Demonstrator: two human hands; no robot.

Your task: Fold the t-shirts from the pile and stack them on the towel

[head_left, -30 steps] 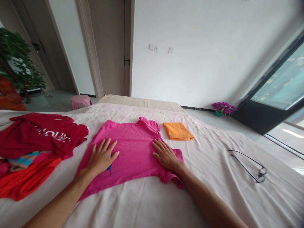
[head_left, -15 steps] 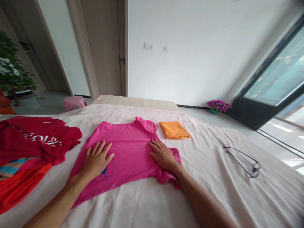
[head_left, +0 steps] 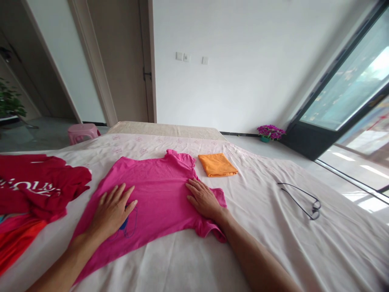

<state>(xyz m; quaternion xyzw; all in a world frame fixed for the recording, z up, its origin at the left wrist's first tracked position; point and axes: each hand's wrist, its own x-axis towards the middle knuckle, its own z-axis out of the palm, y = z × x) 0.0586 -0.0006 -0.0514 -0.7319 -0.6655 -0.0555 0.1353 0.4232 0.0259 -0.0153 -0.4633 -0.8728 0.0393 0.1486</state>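
Note:
A bright pink short-sleeved T-shirt [head_left: 158, 198] lies spread out sideways on the bed, its neck and sleeves toward the right. My left hand [head_left: 111, 211] rests flat on the lower part of the shirt, fingers apart, partly covering a blue printed design [head_left: 124, 224]. Near the collar, my right hand [head_left: 203, 197] lies flat with its fingers stretched out. Neither hand grips the cloth. Just beyond my right hand is a folded orange cloth [head_left: 217, 164].
A heap of red clothes [head_left: 39, 186] lies at the left on the pale bed sheet [head_left: 261, 227]. Black-framed glasses [head_left: 304, 198] rest at the right. Past the bed are a pink plastic stool [head_left: 83, 133] and a pot of purple flowers [head_left: 270, 132].
The view has turned slightly to the right, so everything appears shifted left. Both hands stay flat on the pink T-shirt in nearly the same places.

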